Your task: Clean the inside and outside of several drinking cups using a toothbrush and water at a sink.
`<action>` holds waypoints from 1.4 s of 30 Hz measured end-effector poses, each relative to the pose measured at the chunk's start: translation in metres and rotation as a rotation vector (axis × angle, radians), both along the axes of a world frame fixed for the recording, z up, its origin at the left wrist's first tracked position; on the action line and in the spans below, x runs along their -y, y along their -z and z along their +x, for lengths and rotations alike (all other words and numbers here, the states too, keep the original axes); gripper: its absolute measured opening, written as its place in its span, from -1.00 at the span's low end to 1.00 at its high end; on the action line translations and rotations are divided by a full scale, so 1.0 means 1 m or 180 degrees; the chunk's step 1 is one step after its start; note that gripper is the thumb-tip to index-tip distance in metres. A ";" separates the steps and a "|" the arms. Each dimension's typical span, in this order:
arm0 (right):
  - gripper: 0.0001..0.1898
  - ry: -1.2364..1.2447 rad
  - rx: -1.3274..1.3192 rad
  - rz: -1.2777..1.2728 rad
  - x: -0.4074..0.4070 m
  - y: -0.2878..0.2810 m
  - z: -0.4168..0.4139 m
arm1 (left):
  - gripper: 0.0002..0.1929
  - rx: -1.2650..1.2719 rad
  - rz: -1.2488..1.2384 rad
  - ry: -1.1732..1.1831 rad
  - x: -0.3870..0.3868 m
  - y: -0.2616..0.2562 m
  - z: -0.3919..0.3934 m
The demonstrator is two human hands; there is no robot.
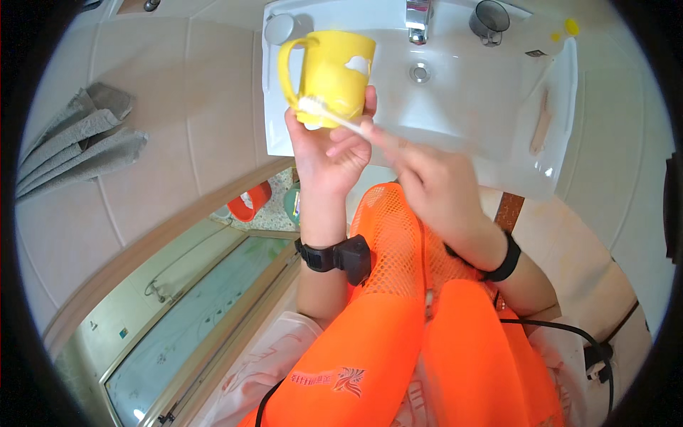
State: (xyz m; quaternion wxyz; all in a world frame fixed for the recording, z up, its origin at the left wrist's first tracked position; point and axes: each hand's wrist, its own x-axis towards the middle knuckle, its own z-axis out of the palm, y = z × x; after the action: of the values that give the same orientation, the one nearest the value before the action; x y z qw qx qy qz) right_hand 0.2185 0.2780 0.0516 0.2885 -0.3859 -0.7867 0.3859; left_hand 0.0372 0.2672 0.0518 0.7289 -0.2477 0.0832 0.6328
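My left hand (332, 155) holds a yellow mug (339, 69) from beneath, at the left side of the white washbasin (453, 115). The mug has white cloud-like patches, and its handle points left. My right hand (440, 179) grips a thin, pale-handled brush (344, 123), which looks like a toothbrush. Its white bristle head touches the mug low down, near the bottom of the handle. Part of the brush handle is hidden by my fingers and slightly blurred.
Behind the mug stands a white cup (279, 29). A chrome faucet (418, 21) rises above the drain (420, 72). A grey translucent cup (489, 22) sits on the back ledge. At the right lies a slim pinkish-brown object (540, 123). A grey towel (80, 139) hangs left.
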 end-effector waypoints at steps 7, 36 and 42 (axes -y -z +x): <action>-0.58 0.0161 -0.0477 0.0288 -0.009 0.009 0.002 | -0.27 -0.0876 0.0025 0.0024 0.004 -0.001 -0.004; -0.67 0.0514 -0.0188 -0.0183 -0.021 -0.033 0.024 | -0.45 -0.4942 -0.0341 -0.0333 0.007 -0.024 0.000; -0.61 0.0469 -0.0068 -0.0009 -0.017 -0.026 0.008 | -0.49 -0.5257 -0.0513 -0.0148 0.008 -0.025 0.008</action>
State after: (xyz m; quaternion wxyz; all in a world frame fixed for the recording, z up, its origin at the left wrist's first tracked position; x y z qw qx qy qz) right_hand 0.2263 0.2949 0.0777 0.3239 -0.4390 -0.7525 0.3688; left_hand 0.0455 0.2590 0.0768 0.4000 0.2435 0.6315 0.6180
